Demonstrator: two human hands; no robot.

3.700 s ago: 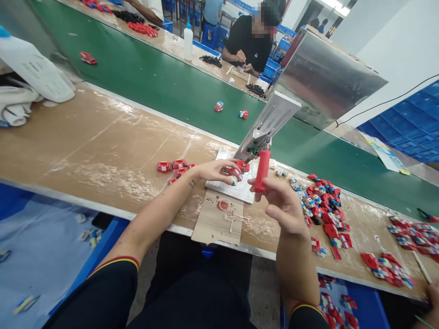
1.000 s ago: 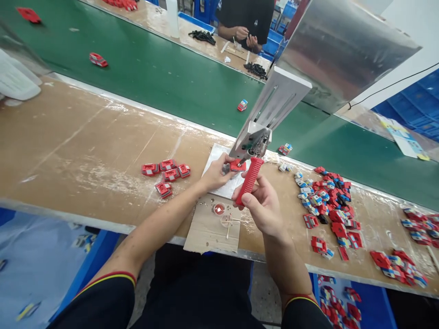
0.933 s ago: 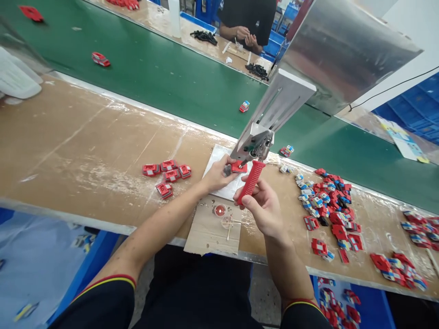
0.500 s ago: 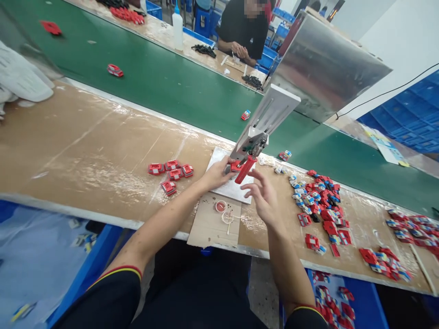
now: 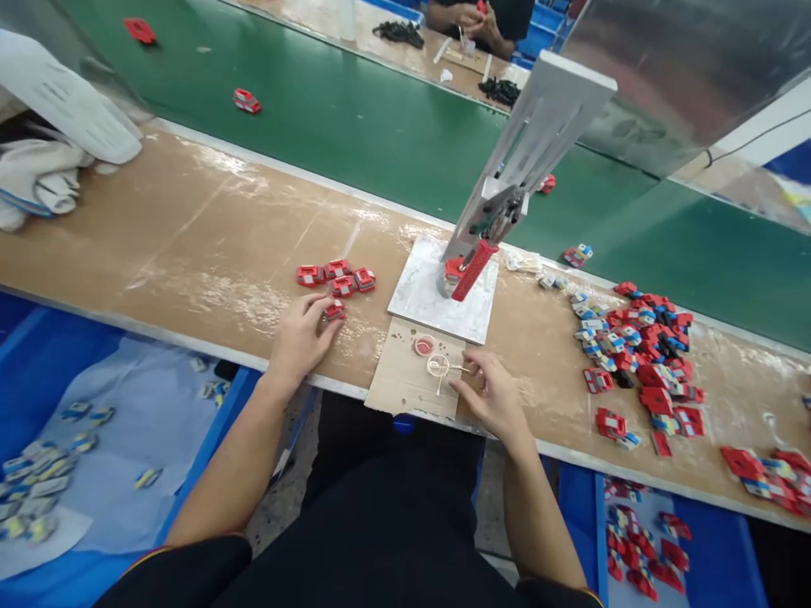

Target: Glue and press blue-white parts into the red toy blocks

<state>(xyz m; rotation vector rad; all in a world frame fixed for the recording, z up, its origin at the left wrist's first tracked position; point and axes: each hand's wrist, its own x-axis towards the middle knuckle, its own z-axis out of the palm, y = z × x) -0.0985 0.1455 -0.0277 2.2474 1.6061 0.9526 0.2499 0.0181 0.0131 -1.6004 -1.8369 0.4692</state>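
Note:
My left hand (image 5: pixel 301 336) has its thumb and fingers around a red toy car part (image 5: pixel 334 310) on the brown worktop. Four similar red parts (image 5: pixel 342 285) lie just behind it. My right hand (image 5: pixel 491 393) pinches a thin white stick (image 5: pixel 457 367) whose other end reaches a small round dish (image 5: pixel 438 365) on a cardboard piece (image 5: pixel 405 384). Beside that dish is a second one with red contents (image 5: pixel 424 345). A metal press (image 5: pixel 500 211) with a red handle (image 5: pixel 475 268) stands behind, a red part under it, touched by neither hand.
Piles of red, white and blue parts (image 5: pixel 655 346) lie at the right. Behind runs a green conveyor (image 5: pixel 380 143) carrying a few parts. Blue bins (image 5: pixel 253 405) sit below the front edge. White gloves (image 5: pixel 47 173) lie far left; a person's hands (image 5: pixel 485 24) show across the conveyor.
My left hand has left the press and moved left to a red part. My right hand has come down from the press handle to the stick by the dish. The view has shifted.

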